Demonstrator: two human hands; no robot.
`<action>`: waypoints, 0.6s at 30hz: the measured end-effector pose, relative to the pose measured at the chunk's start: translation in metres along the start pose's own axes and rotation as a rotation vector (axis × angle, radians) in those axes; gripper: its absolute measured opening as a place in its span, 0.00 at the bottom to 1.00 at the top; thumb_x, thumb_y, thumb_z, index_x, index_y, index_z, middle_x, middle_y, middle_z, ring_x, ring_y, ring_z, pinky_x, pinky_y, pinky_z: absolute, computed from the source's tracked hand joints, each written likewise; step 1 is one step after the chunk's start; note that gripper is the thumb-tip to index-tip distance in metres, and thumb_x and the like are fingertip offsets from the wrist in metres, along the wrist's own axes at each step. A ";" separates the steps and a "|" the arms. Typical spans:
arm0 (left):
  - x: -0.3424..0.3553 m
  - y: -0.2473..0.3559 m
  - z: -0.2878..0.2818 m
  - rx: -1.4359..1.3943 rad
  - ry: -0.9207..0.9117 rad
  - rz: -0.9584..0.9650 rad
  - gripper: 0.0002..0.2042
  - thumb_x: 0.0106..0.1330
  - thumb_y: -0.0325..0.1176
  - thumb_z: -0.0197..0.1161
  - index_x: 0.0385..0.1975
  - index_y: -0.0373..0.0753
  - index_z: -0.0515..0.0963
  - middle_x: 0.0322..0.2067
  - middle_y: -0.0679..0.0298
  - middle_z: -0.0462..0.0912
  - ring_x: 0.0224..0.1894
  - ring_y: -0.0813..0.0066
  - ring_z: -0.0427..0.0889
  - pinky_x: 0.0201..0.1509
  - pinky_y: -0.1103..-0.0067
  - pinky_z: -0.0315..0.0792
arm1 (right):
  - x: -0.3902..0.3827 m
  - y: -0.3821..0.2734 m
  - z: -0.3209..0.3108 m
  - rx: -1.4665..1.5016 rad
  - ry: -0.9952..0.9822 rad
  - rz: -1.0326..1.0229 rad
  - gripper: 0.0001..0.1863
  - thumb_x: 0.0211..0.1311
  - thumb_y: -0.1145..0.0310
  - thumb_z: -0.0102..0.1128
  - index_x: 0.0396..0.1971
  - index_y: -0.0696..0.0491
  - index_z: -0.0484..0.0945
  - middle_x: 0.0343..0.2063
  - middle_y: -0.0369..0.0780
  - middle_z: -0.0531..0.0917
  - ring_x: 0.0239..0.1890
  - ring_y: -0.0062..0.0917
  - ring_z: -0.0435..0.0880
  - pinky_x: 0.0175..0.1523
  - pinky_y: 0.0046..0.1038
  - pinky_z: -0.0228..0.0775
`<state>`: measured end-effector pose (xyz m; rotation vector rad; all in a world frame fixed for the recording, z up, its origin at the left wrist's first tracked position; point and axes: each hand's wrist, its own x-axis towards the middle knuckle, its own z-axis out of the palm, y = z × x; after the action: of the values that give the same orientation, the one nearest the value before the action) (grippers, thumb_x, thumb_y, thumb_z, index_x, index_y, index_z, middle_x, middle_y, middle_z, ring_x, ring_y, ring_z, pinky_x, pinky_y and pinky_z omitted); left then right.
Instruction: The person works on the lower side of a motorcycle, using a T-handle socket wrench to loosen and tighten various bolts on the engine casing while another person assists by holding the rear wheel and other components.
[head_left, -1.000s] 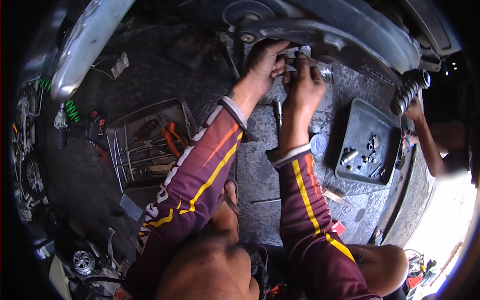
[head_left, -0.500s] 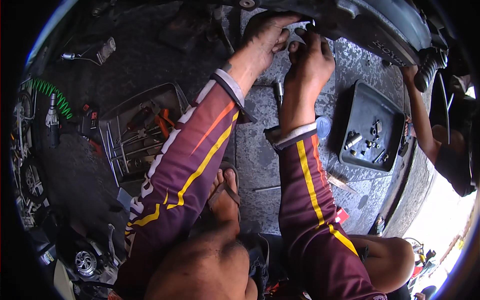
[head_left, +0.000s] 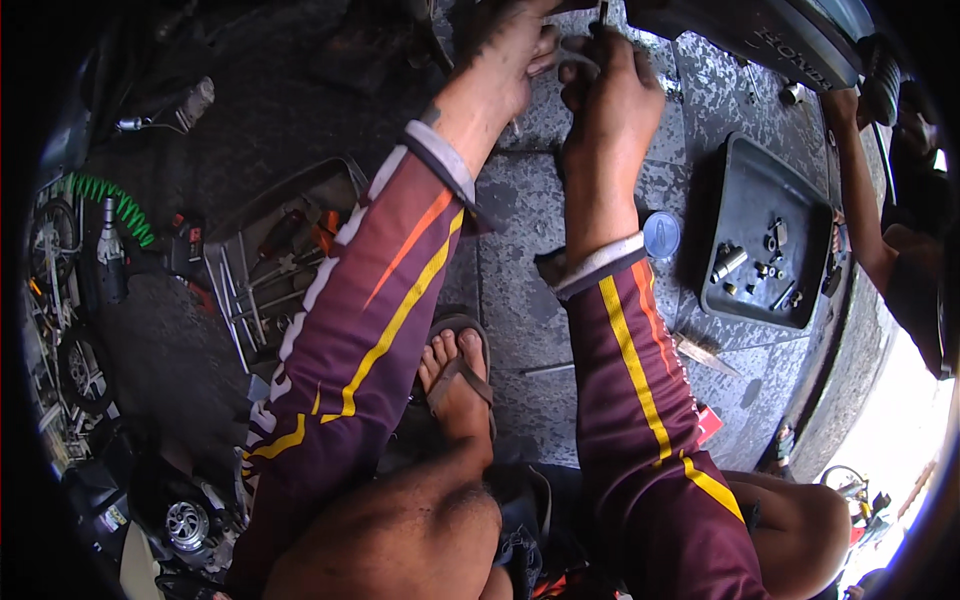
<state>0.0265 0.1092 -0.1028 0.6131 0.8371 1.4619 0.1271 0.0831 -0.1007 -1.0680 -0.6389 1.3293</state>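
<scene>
Both my hands are raised at the top of the view, beside the underside of a dark motorcycle body panel point(head_left: 735, 40). My left hand point(head_left: 505, 65) has its fingers curled; what they hold, if anything, is hidden. A small pale tip shows just below that hand, too little to name. Close by on the right, my right hand point(head_left: 618, 100) is closed in a pinch. A short, thin dark rod point(head_left: 603, 14) stands up from its fingertips, its upper end cut off by the frame edge.
A black tray point(head_left: 735, 220) with a socket and several small metal parts lies at right, beside a round blue-lidded container point(head_left: 661, 236). At left stands a toolbox point(head_left: 345, 175) with wrenches and pliers. Another person's arm point(head_left: 850, 200) reaches in from the right. A blade point(head_left: 705, 355) lies nearby.
My view has shifted, so the floor items sit farther right and higher. My hands have come away from the panel's edge, and the rod now shows above my right fingers.
</scene>
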 end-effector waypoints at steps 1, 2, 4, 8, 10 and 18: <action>-0.002 0.002 -0.003 0.004 0.010 0.023 0.07 0.66 0.30 0.52 0.36 0.34 0.74 0.18 0.70 0.69 0.12 0.87 0.57 0.16 0.88 0.54 | -0.001 -0.001 -0.002 -0.012 0.024 0.051 0.12 0.63 0.66 0.48 0.37 0.61 0.73 0.26 0.40 0.80 0.18 0.17 0.73 0.19 0.16 0.56; -0.003 0.002 -0.005 0.003 0.017 0.034 0.07 0.66 0.29 0.52 0.36 0.34 0.74 0.18 0.69 0.69 0.12 0.87 0.57 0.16 0.88 0.54 | 0.000 -0.001 -0.009 0.007 0.030 0.065 0.11 0.63 0.67 0.48 0.35 0.60 0.72 0.25 0.40 0.80 0.17 0.18 0.73 0.18 0.16 0.56; -0.006 0.007 -0.009 0.030 0.045 0.039 0.07 0.66 0.29 0.51 0.36 0.34 0.74 0.18 0.69 0.69 0.12 0.87 0.57 0.16 0.88 0.54 | 0.000 0.004 -0.027 0.058 0.047 0.097 0.09 0.62 0.67 0.46 0.32 0.58 0.70 0.23 0.40 0.79 0.15 0.18 0.73 0.16 0.18 0.56; -0.020 0.036 -0.011 0.155 0.119 0.009 0.06 0.68 0.28 0.50 0.36 0.33 0.73 0.24 0.69 0.72 0.12 0.87 0.55 0.15 0.88 0.51 | 0.002 0.004 -0.044 -0.009 0.022 0.020 0.10 0.63 0.69 0.47 0.39 0.61 0.70 0.23 0.39 0.80 0.15 0.16 0.72 0.19 0.18 0.59; -0.023 0.044 -0.008 0.373 0.150 0.072 0.05 0.67 0.29 0.52 0.36 0.35 0.73 0.24 0.71 0.72 0.12 0.87 0.55 0.14 0.88 0.50 | 0.005 -0.004 -0.052 -0.007 0.018 0.029 0.13 0.63 0.70 0.51 0.42 0.64 0.71 0.24 0.39 0.82 0.16 0.16 0.74 0.22 0.17 0.61; -0.014 0.024 -0.009 0.793 0.221 0.326 0.06 0.66 0.32 0.57 0.36 0.36 0.75 0.23 0.74 0.71 0.10 0.89 0.54 0.12 0.88 0.49 | -0.015 -0.010 -0.081 -0.060 -0.008 0.056 0.11 0.57 0.70 0.57 0.34 0.62 0.78 0.21 0.41 0.84 0.18 0.24 0.81 0.28 0.25 0.71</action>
<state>0.0063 0.0956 -0.0873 1.2345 1.5713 1.4777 0.1995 0.0496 -0.1223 -1.1362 -0.6626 1.3707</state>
